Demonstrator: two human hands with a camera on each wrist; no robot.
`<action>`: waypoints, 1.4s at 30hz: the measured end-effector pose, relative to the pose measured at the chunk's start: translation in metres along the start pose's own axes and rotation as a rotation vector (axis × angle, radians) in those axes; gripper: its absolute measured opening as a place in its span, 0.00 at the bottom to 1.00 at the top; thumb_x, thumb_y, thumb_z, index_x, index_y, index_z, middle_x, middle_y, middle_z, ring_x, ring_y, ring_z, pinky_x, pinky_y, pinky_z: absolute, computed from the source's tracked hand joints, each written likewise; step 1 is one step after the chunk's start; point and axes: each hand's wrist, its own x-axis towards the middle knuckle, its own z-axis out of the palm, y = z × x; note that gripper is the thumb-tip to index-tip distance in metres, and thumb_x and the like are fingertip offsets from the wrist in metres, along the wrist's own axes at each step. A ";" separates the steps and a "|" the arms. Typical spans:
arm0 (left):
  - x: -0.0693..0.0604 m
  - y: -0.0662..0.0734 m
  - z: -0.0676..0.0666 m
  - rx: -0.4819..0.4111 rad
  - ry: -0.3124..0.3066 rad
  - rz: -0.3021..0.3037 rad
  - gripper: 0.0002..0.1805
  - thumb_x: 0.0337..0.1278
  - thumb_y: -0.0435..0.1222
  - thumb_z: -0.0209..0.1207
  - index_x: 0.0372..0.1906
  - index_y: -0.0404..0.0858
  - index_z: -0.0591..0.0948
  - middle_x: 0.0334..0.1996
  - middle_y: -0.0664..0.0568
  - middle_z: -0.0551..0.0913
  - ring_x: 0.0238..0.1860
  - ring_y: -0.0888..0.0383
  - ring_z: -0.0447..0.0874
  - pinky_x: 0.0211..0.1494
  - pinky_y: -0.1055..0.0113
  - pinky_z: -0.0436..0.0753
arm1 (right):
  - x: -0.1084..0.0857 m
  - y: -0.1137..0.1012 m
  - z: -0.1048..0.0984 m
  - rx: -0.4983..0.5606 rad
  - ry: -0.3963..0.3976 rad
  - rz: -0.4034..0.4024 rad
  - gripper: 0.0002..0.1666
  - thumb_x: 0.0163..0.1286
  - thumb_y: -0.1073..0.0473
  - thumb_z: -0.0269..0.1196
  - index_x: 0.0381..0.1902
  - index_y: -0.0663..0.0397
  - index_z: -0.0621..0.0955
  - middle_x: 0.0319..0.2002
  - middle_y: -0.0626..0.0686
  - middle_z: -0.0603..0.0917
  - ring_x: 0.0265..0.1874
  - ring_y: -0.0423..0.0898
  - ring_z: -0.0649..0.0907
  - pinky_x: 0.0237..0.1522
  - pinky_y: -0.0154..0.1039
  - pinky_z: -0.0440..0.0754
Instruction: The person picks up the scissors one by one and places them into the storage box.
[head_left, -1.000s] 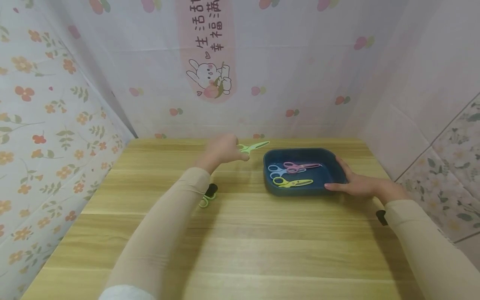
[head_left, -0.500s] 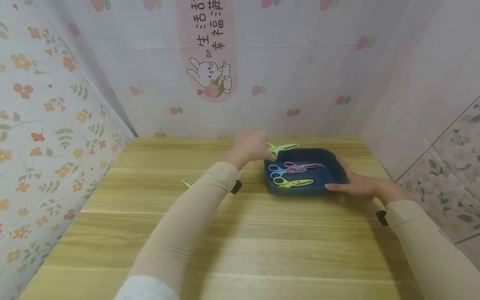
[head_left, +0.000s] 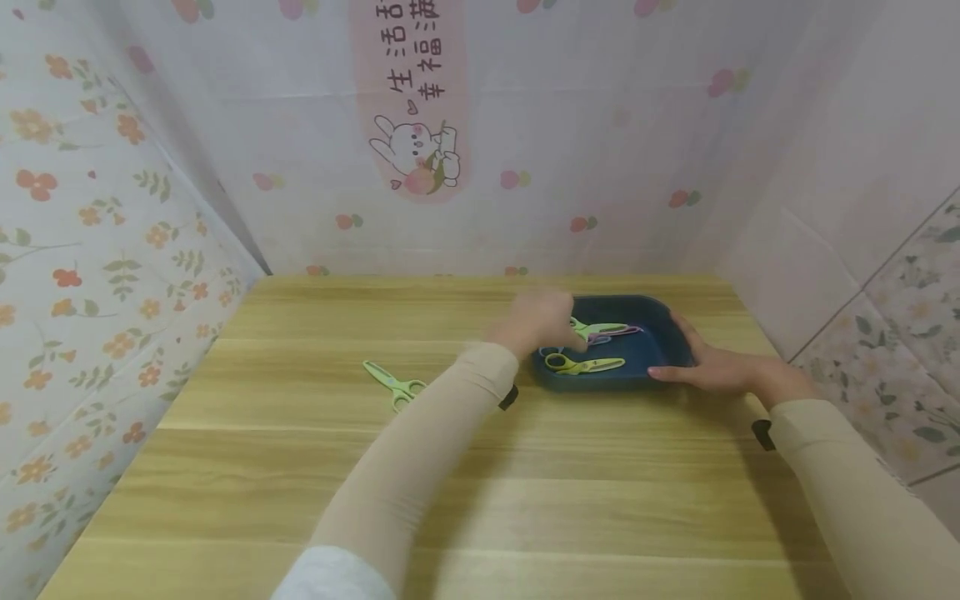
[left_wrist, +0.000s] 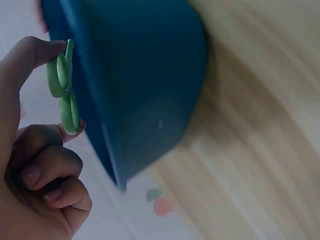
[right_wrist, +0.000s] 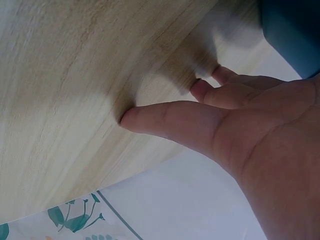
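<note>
My left hand (head_left: 543, 321) is over the left part of a dark blue bin (head_left: 600, 383). It pinches light green scissors (head_left: 606, 329) by the handles, blades pointing right. In the left wrist view, thumb and index finger grip the green handles (left_wrist: 71, 112) by the bin's rim; the other fingers are curled. Inside the bin lie yellow scissors (head_left: 596, 366), plus pink scissors (head_left: 625, 331) and blue scissors (head_left: 551, 352), both partly hidden. My right hand (head_left: 716, 368) holds the bin's right end, thumb over the rim. Its other fingers (right_wrist: 167, 117) reach down to the table in the right wrist view.
A second pair of green scissors (head_left: 386, 379) lies on the wooden table (head_left: 600, 483), left of the bin and partly behind my left forearm. Printed cloth (head_left: 592, 167) hangs along the back and sides. Dark bands circle both wrists.
My left hand has carried the green scissors rightward from outside the bin to over the scissors in it. The other green pair has come into fuller view. My right hand stays put.
</note>
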 end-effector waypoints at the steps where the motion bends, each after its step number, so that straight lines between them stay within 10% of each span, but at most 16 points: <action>1: 0.000 0.004 0.002 0.004 -0.010 0.002 0.24 0.56 0.63 0.71 0.27 0.51 0.76 0.28 0.61 0.76 0.30 0.61 0.75 0.32 0.62 0.76 | 0.000 0.000 0.000 0.003 0.000 -0.004 0.75 0.73 0.28 0.61 0.82 0.51 0.19 0.81 0.82 0.35 0.76 0.87 0.52 0.73 0.82 0.56; 10: 0.006 0.029 0.022 0.014 -0.019 0.026 0.21 0.59 0.64 0.70 0.36 0.52 0.81 0.33 0.63 0.82 0.33 0.63 0.81 0.40 0.61 0.82 | 0.000 0.002 0.001 -0.002 -0.009 0.002 0.75 0.74 0.26 0.60 0.82 0.50 0.18 0.81 0.83 0.37 0.76 0.86 0.53 0.72 0.82 0.57; 27: 0.010 0.027 0.040 0.049 0.006 0.025 0.29 0.55 0.68 0.70 0.25 0.51 0.73 0.22 0.62 0.66 0.25 0.63 0.68 0.32 0.63 0.75 | -0.001 -0.001 0.000 0.009 -0.018 0.010 0.76 0.73 0.26 0.60 0.82 0.50 0.18 0.81 0.83 0.36 0.77 0.86 0.50 0.73 0.82 0.55; 42: 0.009 0.025 0.023 0.058 0.074 -0.044 0.29 0.52 0.71 0.69 0.26 0.52 0.79 0.24 0.63 0.76 0.27 0.63 0.77 0.31 0.63 0.79 | -0.003 -0.003 0.000 -0.001 -0.009 0.010 0.75 0.73 0.26 0.59 0.82 0.51 0.19 0.80 0.84 0.38 0.76 0.87 0.53 0.73 0.82 0.57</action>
